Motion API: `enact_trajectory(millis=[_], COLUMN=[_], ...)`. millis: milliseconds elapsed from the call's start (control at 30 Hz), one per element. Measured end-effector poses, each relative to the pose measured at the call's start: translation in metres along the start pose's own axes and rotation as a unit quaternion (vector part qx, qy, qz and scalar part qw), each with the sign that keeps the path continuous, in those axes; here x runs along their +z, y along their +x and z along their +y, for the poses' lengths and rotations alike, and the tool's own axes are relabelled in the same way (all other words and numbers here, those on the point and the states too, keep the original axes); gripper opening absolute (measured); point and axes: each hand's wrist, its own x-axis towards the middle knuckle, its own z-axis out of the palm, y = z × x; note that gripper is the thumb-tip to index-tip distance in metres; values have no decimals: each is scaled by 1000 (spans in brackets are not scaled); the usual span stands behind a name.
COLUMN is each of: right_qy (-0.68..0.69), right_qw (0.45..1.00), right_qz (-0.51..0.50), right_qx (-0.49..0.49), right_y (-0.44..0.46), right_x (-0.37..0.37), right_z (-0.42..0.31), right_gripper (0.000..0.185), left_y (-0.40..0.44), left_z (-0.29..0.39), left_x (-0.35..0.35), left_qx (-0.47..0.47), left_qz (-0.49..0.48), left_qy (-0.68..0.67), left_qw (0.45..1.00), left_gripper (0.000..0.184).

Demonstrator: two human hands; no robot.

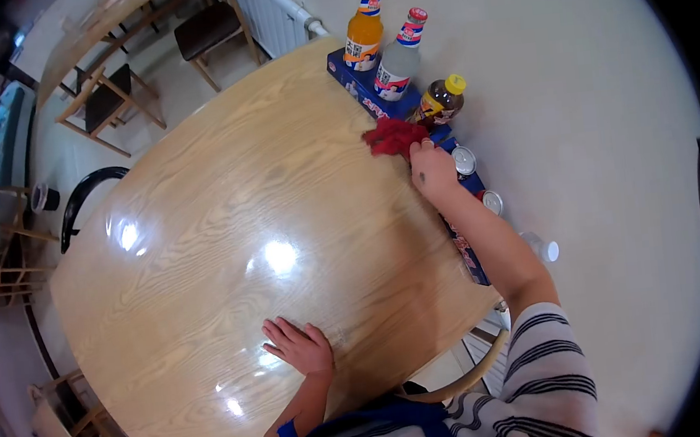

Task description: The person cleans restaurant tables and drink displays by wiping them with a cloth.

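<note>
My right hand is closed on a crumpled red cloth at the table's wall side. The cloth rests against the blue drink boxes and close to a dark bottle with a yellow cap. My left hand lies flat on the wooden table, fingers spread, with nothing in it. Just past my right wrist stands a silver-topped can. A second can is partly behind my forearm.
An orange soda bottle and a clear glass bottle stand on a blue box along the wall. A white-capped clear bottle is beyond my forearm. Chairs stand past the table's far side.
</note>
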Motion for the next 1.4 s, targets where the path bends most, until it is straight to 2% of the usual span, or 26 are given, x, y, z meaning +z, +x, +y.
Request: enact_trajectory(millis=[33, 67, 100, 167, 233, 300, 367, 433, 500, 600, 633, 667, 700, 733, 767, 833, 900, 967, 1000, 1067, 1100, 1200, 1233, 1267, 1400], right_qy=[22, 58, 117, 148, 139, 177, 189, 172, 200, 410, 413, 583, 728, 770, 769, 744, 726, 661, 662, 614, 612, 587, 366, 115, 93], right_qw=[999, 997, 991, 978, 980, 976, 957, 938, 928, 894, 893, 806, 685, 630, 630, 633, 645, 704, 704, 707, 709, 736, 867, 929, 942], right_qz=[-49, -37, -53, -124, -95, 13, 203, 300, 313, 181, 176, 99, 15, -70, -76, -201, -213, -192, -190, -239, -238, -253, -315, -353, -321], right_qx=[0, 17, 25, 74, 110, 126, 83, 26, -28, 21, 17, -6, -26, 79, 76, 78, 102, 174, 175, 258, 258, 223, 119, 4, 27], right_y=[0, 0, 5, 17, 16, 35, 61, 96, 141, 197, 207, 214, 219, 220, 220, 212, 217, 217, 215, 212, 209, 192, 195, 197, 190], right_x=[-14, -29, -37, -69, -117, -130, -140, -151, -148, -129, -122, -114, -105, -98, -89, -72, -64, -65, -61, -52, -50, -46, -45, -44, -56], right_z=[6, 13, 27, 50, 61, 91, 104, 102, 97, 74, 71, 69, 68, 65, 66, 73, 77, 73, 76, 81, 85, 97, 100, 104, 96], right_gripper=[31, 27, 27, 30, 31, 29, 30, 32, 32, 33, 33, 32, 32, 32, 32, 31, 30, 29, 29, 31, 31, 35, 36, 38, 40], left_y=[0, 0, 0, -1, -1, 1, 1, 0, 2, -1, -1, 0, -1, 0, 0, 1, 0, 0, 0, 0, 0, 0, 0, 0, 0], left_z=[-1, -2, -2, -2, -2, -2, -3, -1, -2, -3, -4, -5, -7, -7, -5, -5, -4, -4, -5, -4, -4, -4, -4, -4, -4], left_x=[1, 1, 2, 2, 1, 3, 2, 0, 1, 4, 4, 4, 3, 4, 4, 3, 3, 2, 2, 3, 3, 2, 2, 2, 4], left_qx=[-2, -3, -4, -9, -10, -12, -3, -7, -13, -13, -13, -13, -19, -13, -7, -9, -4, -10, -8, -8, -8, 0, -2, -4, -12], left_qz=[2, 5, 7, 3, 0, -2, 9, 3, 0, 4, -4, -12, -14, -10, -8, -7, -10, -23, -23, -18, -18, -14, -13, -11, -20], left_qy=[4, 9, 5, 1, 4, 5, 0, 1, 5, 13, 11, 8, 13, 14, 13, 17, 24, 6, 6, 5, 2, 3, 1, -2, 10], left_qw=[1000, 1000, 1000, 1000, 1000, 1000, 1000, 1000, 1000, 1000, 1000, 1000, 1000, 1000, 1000, 1000, 1000, 1000, 1000, 1000, 1000, 1000, 1000, 1000, 1000], left_gripper=[59, 60, 60, 59, 60, 60, 61, 60, 59, 59, 59, 60, 60, 60, 60, 60, 61, 61, 61, 61, 61, 61, 62, 62, 62])
